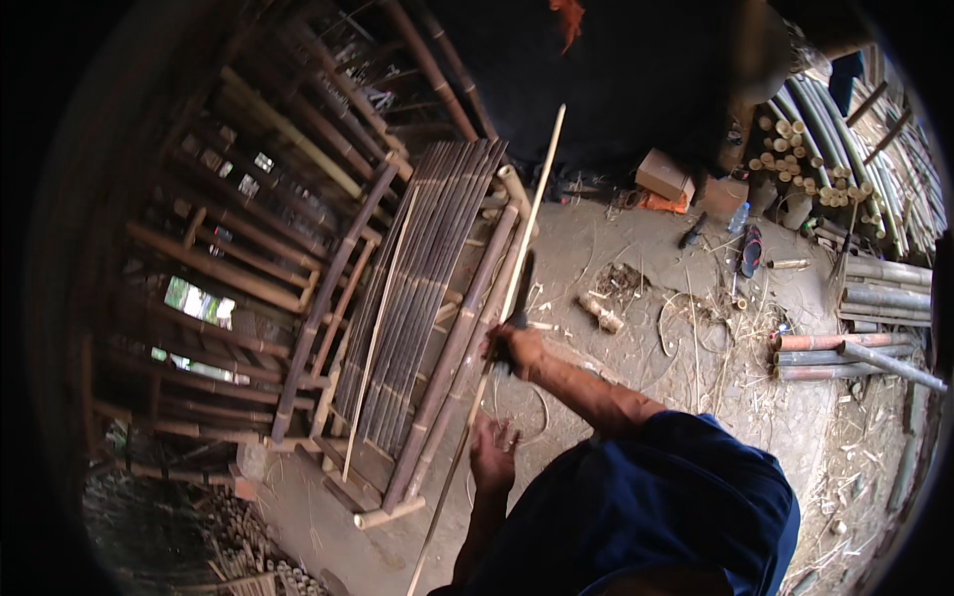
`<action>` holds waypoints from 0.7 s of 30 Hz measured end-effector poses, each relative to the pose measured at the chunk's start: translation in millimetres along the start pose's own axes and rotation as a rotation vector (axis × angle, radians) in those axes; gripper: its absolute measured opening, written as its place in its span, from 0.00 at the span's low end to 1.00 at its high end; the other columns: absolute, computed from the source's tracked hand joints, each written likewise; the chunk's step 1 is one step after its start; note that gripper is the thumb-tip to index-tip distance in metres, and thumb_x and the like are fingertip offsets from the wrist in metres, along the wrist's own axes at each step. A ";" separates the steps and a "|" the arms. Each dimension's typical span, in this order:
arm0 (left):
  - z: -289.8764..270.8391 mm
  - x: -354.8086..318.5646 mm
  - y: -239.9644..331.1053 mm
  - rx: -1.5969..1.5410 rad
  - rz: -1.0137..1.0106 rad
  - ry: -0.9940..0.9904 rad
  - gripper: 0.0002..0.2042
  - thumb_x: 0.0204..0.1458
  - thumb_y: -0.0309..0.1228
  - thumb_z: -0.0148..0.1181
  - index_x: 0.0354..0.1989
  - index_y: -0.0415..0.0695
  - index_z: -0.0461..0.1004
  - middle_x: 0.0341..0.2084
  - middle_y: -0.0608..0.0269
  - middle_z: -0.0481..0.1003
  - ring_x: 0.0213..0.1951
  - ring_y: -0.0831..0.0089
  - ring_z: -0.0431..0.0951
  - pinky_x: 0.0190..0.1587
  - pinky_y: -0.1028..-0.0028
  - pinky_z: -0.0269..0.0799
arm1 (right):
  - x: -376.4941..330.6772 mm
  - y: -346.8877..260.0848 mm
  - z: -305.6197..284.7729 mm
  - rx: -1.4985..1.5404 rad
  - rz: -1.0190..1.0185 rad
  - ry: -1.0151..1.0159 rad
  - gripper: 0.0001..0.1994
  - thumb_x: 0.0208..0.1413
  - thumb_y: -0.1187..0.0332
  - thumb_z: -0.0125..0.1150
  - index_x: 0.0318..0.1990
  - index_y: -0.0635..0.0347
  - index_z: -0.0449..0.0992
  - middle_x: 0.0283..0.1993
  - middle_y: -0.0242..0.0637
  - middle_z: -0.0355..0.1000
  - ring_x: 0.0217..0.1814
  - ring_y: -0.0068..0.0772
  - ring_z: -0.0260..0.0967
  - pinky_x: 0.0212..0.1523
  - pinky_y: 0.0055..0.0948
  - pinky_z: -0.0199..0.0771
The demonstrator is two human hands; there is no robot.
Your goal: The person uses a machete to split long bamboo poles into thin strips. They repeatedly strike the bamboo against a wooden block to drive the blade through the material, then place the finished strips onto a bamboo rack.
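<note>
A long, pale bamboo strip (542,189) runs slantwise past both hands, from the upper middle to the lower edge. My right hand (519,350) is closed round a knife (525,283) with a dark blade, which lies close along the strip. Whether these fingers also grip the strip cannot be made out. Lower down, my left hand (494,452) is beside the strip, its fingers apart and slightly blurred. To the left stands a bamboo bench (477,278) with a slatted top of dark strips (427,258); another thin pale strip (383,328) lies across these slats.
A bamboo frame wall (238,273) rises behind the bench. Cut bamboo poles (815,139) are stacked at the far right, with more poles (845,358) below. Shavings and a short bamboo piece (601,313) litter the floor, near a cardboard box (664,179), a bottle (738,218) and a sandal (751,250).
</note>
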State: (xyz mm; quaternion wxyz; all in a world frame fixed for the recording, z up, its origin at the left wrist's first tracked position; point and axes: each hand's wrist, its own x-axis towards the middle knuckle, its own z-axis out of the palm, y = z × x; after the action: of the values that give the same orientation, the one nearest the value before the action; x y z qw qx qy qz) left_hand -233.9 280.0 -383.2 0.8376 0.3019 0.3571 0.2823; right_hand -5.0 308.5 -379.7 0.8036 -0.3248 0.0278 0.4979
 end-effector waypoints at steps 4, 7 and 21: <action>54.9 -49.2 61.3 1.232 0.693 -0.098 0.25 0.63 0.37 0.54 0.64 0.37 0.60 0.54 0.47 0.70 0.54 0.56 0.74 0.57 0.62 0.70 | 5.2 -17.9 -1.9 0.044 -0.085 0.104 0.10 0.59 0.68 0.61 0.38 0.68 0.73 0.27 0.46 0.73 0.25 0.44 0.75 0.27 0.43 0.80; 0.0 -11.7 72.9 1.798 1.054 -0.159 0.22 0.64 0.36 0.52 0.62 0.36 0.63 0.45 0.48 0.74 0.44 0.64 0.78 0.47 0.69 0.74 | 10.1 -30.2 12.0 0.135 -0.130 0.083 0.10 0.60 0.66 0.60 0.38 0.67 0.74 0.30 0.43 0.72 0.24 0.38 0.72 0.25 0.40 0.78; 81.8 63.4 113.5 0.990 0.275 -0.391 0.30 0.59 0.48 0.58 0.64 0.40 0.66 0.12 0.78 0.58 0.12 0.88 0.56 0.16 0.81 0.57 | -76.2 -47.5 -5.8 -1.724 -0.796 -0.251 0.26 0.61 0.43 0.51 0.47 0.60 0.68 0.40 0.49 0.70 0.36 0.54 0.74 0.34 0.48 0.76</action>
State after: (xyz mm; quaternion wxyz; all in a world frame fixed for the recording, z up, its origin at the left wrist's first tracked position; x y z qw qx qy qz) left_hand -163.1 373.4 -284.1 0.6017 0.7507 0.2420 0.1260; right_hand -2.9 231.7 -332.7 0.3953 -0.7347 -0.5471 0.0687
